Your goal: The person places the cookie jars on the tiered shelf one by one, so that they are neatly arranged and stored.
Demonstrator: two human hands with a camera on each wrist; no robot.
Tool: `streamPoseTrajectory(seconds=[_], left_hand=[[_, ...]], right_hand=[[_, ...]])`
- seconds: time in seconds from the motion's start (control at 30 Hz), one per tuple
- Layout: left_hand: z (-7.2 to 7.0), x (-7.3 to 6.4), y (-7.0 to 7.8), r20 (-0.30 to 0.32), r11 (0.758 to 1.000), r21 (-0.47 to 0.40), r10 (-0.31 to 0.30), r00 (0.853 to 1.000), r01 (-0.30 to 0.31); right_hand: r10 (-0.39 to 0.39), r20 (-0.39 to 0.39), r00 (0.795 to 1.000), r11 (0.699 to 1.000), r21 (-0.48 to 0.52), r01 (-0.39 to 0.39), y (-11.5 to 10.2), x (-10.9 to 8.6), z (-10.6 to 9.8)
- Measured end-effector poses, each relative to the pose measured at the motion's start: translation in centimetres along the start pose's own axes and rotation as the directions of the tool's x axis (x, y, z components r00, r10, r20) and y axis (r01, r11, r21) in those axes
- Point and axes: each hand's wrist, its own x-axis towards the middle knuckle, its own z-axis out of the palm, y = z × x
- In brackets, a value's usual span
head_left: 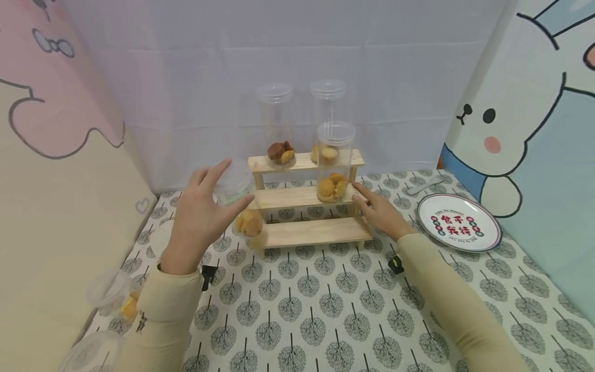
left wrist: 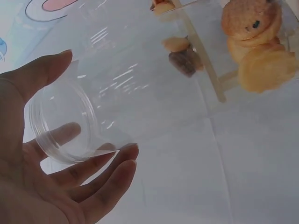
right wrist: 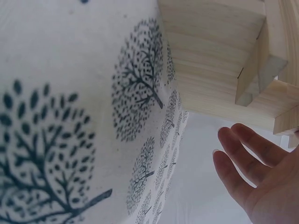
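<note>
At the left end of a three-tier wooden shelf (head_left: 316, 233), a clear lidded jar (left wrist: 117, 93) has round golden pastries (head_left: 248, 222) at its bottom. My left hand (head_left: 200, 217) holds it near the lid, thumb on one side and fingers round the other. Its base overlaps the end of the lowest tier in the head view. My right hand (head_left: 383, 214) rests at the shelf's right end, fingers extended by the middle tier. Close to those fingers, another jar (head_left: 335, 155) with golden cookies stands on that tier.
Two more jars, one with brown and golden pastries (head_left: 281, 152), stand on the top tier. A printed plate (head_left: 459, 222) and a pale utensil (head_left: 425, 185) lie at right. Clear containers (head_left: 109, 292) line the left edge, near a white round item (head_left: 161, 238). Printed walls flank the table.
</note>
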Motion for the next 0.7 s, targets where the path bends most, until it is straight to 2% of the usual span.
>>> streamPoseTrajectory(seconds=[0.13,0.27,0.47,0.7], left_hand=[[1.3,2.1,0.9,-0.03,0.998,0.003,0.064,0.997,-0.064],[1.9,3.5,1.7,-0.035,0.995,-0.003,0.1,0.994,-0.101],[2.4,5.4,2.9,0.008,0.997,-0.026,0.08,0.997,-0.079],[4.7,7.6,3.5,0.002,0.996,-0.068,0.059,0.998,-0.059]], right_hand=[[-0.004,0.0,1.0,1.0,0.0,0.004,0.0,-0.1,0.0],[-0.008,-0.002,1.0,1.0,0.008,0.008,-0.2,0.0,0.1],[-0.01,-0.007,1.0,1.0,0.0,0.01,-0.3,0.0,0.1],[-0.009,-0.007,1.0,1.0,-0.001,0.009,-0.1,0.0,0.0]])
